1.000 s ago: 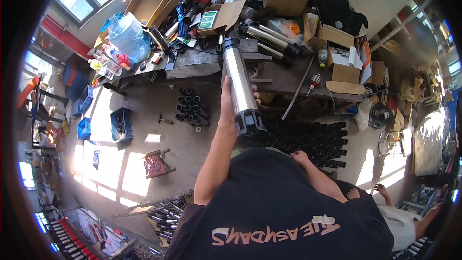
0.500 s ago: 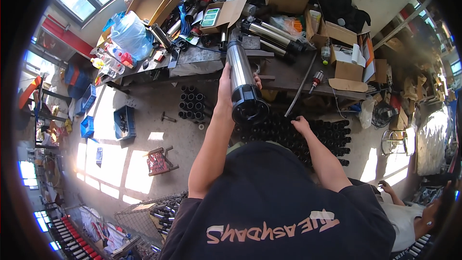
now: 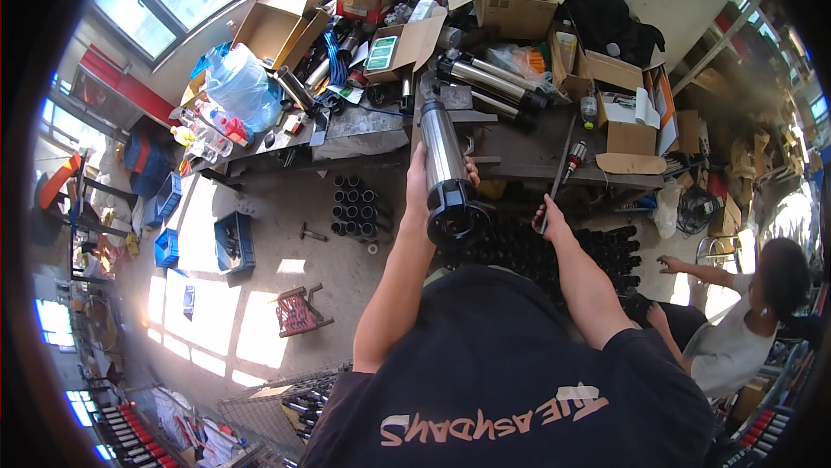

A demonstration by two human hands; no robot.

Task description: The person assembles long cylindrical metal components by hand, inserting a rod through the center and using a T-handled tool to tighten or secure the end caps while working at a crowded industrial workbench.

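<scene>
My left hand [image 3: 419,187] is wrapped round a shiny metal cylinder [image 3: 444,146] with a black slotted end piece [image 3: 452,217], like a pump body. Its fingertips show on the cylinder's right side. The black end points toward me, and the far end is at the bench edge by a vise-like metal block [image 3: 430,85]. To the right, my right hand [image 3: 552,219] is closed round the near end of a long thin metal rod [image 3: 563,161], which slants up across the bench edge. Beside the rod lies a red-and-silver tool-like piece [image 3: 574,159].
The workbench [image 3: 528,149] is crowded with metal cylinders [image 3: 489,83], open cardboard boxes [image 3: 517,13] and a blue plastic bag [image 3: 242,87]. Many black tubular parts [image 3: 597,251] stand on the floor below. A stool [image 3: 299,310] and blue bins [image 3: 234,243] are left; another person [image 3: 736,329] is right.
My right hand has closed on the rod's near end. The cylinder in my left hand sits slightly lower and further right in view. The other person has come further into view, one arm stretched out.
</scene>
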